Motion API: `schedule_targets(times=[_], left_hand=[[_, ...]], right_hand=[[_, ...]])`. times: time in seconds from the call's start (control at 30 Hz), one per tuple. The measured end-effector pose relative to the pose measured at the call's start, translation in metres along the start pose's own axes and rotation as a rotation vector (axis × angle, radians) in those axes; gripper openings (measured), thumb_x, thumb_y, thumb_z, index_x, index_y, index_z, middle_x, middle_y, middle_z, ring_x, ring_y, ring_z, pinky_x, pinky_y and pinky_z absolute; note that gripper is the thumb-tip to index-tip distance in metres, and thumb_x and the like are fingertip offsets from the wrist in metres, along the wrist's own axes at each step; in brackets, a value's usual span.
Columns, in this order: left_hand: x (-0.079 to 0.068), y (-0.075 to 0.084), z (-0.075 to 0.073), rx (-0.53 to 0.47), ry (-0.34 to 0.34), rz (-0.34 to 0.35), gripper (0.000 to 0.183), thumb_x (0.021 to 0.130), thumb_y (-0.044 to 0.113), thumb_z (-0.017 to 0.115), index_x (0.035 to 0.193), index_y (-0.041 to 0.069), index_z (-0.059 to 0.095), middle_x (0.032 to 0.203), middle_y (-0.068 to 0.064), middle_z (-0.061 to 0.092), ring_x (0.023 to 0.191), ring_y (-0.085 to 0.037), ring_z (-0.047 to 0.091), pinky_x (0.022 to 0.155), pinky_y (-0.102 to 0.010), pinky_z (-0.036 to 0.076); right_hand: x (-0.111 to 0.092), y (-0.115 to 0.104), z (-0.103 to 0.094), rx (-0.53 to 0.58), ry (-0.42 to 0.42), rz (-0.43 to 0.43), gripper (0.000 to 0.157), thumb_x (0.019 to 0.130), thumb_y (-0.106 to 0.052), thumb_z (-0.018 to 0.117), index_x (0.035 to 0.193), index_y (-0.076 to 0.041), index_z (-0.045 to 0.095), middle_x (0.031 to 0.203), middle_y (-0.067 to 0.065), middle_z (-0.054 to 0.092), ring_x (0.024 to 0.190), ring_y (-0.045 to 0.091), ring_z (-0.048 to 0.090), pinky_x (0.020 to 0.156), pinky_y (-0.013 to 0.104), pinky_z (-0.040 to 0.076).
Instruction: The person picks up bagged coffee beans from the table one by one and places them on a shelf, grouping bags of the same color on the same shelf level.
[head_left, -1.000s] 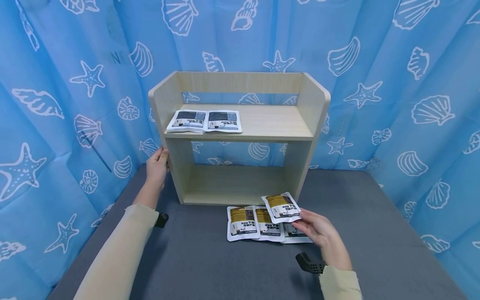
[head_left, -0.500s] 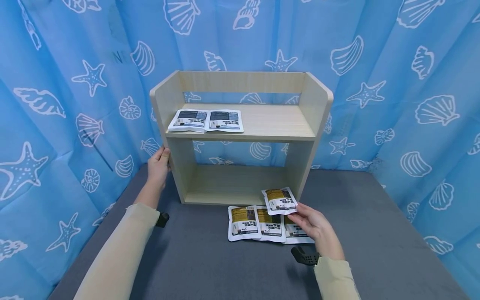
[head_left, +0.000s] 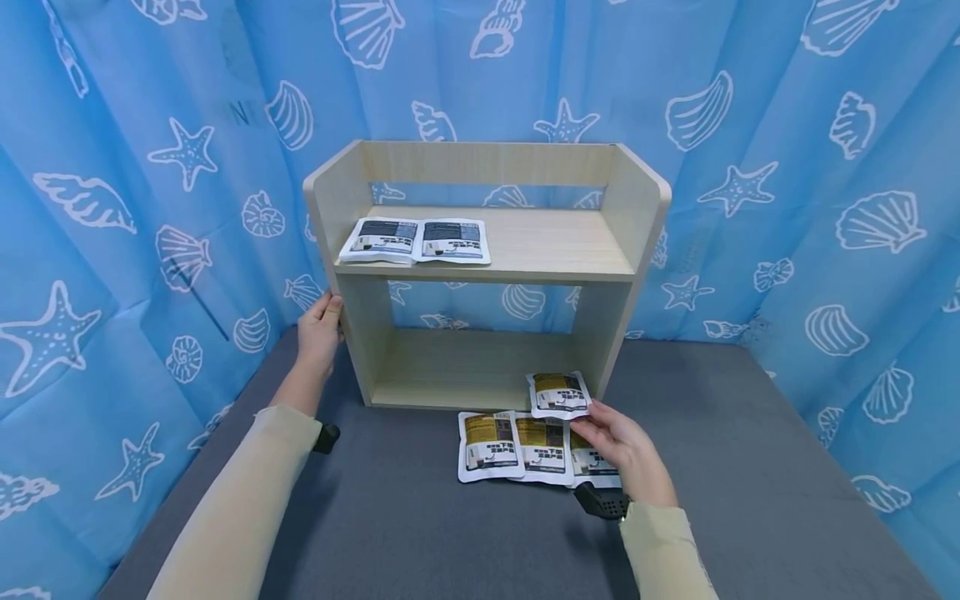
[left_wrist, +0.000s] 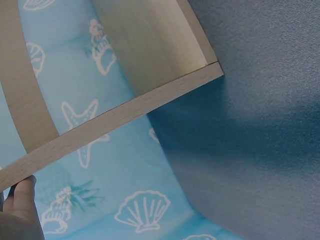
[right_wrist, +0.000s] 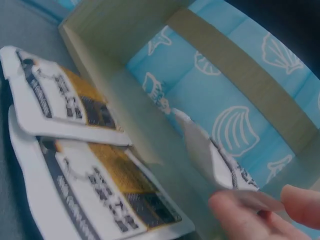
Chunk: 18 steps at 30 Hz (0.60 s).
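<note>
My right hand (head_left: 618, 446) pinches a white pouch with a gold and dark print (head_left: 558, 395) by its near right corner. The pouch is raised at the right front of the lower shelf compartment, overlapping the lower board (head_left: 450, 375) in the head view. In the right wrist view, thumb and fingers (right_wrist: 240, 215) grip its edge, and the pouch (right_wrist: 212, 155) appears tilted. Three similar pouches (head_left: 490, 447) lie overlapping on the table in front of the shelf. At left, my left hand (head_left: 318, 333) rests against the outer side of the wooden shelf (head_left: 322, 212), thumb at its front edge (left_wrist: 110, 117).
White pouches with dark blue print (head_left: 453, 240) lie side by side at the left of the upper board (head_left: 555, 242). The shelf stands on a grey table (head_left: 450, 533). Behind it hangs a blue curtain (head_left: 480, 92) with shells and starfish.
My right hand has moved forward and left, carrying the pouch from above the table pouches to the lower compartment's front. The left hand stays at the shelf's side.
</note>
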<state>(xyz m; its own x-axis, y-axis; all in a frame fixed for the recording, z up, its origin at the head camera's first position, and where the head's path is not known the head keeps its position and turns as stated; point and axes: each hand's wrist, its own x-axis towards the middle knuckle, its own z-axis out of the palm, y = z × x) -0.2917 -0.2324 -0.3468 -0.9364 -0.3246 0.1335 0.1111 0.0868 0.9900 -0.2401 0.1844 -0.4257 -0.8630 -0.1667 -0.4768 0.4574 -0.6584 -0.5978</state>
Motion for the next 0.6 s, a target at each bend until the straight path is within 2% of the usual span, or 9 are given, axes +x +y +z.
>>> schedule_targets(times=[0.07, 0.1, 0.17, 0.3, 0.33, 0.6], left_hand=[[0.000, 0.001, 0.000, 0.000, -0.002, 0.002, 0.054, 0.102, 0.041, 0.039, 0.151, 0.020, 0.034, 0.151, -0.011, 0.040, 0.134, -0.027, 0.042, 0.105, -0.047, 0.037], [-0.001, 0.001, 0.000, 0.000, -0.003, 0.002, 0.054, 0.102, 0.041, 0.039, 0.151, 0.020, 0.034, 0.151, -0.011, 0.039, 0.134, -0.027, 0.042, 0.106, -0.047, 0.037], [-0.002, 0.002, 0.000, -0.002, -0.006, 0.003, 0.054, 0.102, 0.041, 0.039, 0.151, 0.020, 0.034, 0.152, -0.011, 0.038, 0.135, -0.028, 0.040, 0.107, -0.048, 0.036], [-0.003, 0.002, 0.000, -0.006, -0.013, 0.002, 0.054, 0.102, 0.040, 0.039, 0.152, 0.020, 0.033, 0.153, -0.011, 0.037, 0.136, -0.028, 0.039, 0.108, -0.049, 0.034], [-0.003, 0.002, 0.000, -0.009, -0.015, 0.003, 0.054, 0.102, 0.040, 0.039, 0.152, 0.020, 0.033, 0.153, -0.011, 0.036, 0.137, -0.028, 0.038, 0.108, -0.049, 0.034], [-0.004, 0.003, -0.001, -0.009, -0.017, -0.001, 0.054, 0.102, 0.040, 0.039, 0.152, 0.019, 0.033, 0.153, -0.011, 0.036, 0.138, -0.028, 0.037, 0.108, -0.049, 0.033]], right_hand=[[0.002, -0.001, 0.001, 0.032, 0.007, 0.012, 0.059, 0.105, -0.007, 0.034, 0.157, -0.013, 0.004, 0.160, 0.016, 0.011, 0.127, 0.024, 0.047, 0.109, 0.037, 0.027], [0.002, -0.001, 0.002, 0.039, 0.015, 0.019, 0.060, 0.105, -0.007, 0.035, 0.157, -0.013, 0.005, 0.159, 0.017, 0.013, 0.129, 0.024, 0.045, 0.108, 0.037, 0.028], [0.004, -0.002, 0.002, 0.086, 0.019, 0.032, 0.061, 0.105, -0.008, 0.036, 0.157, -0.013, 0.004, 0.159, 0.016, 0.012, 0.139, 0.024, 0.031, 0.109, 0.037, 0.027], [0.008, -0.003, 0.003, 0.133, 0.048, 0.043, 0.062, 0.104, -0.010, 0.038, 0.156, -0.012, 0.005, 0.159, 0.014, 0.012, 0.140, 0.024, 0.030, 0.110, 0.036, 0.028], [0.010, -0.004, 0.003, 0.148, 0.051, 0.047, 0.061, 0.105, -0.011, 0.038, 0.157, -0.013, 0.005, 0.160, 0.012, 0.011, 0.143, 0.022, 0.022, 0.111, 0.036, 0.026], [0.019, -0.004, 0.007, 0.163, 0.109, 0.058, 0.059, 0.105, -0.012, 0.037, 0.157, -0.018, 0.010, 0.160, 0.007, 0.015, 0.143, 0.022, 0.024, 0.112, 0.039, 0.025]])
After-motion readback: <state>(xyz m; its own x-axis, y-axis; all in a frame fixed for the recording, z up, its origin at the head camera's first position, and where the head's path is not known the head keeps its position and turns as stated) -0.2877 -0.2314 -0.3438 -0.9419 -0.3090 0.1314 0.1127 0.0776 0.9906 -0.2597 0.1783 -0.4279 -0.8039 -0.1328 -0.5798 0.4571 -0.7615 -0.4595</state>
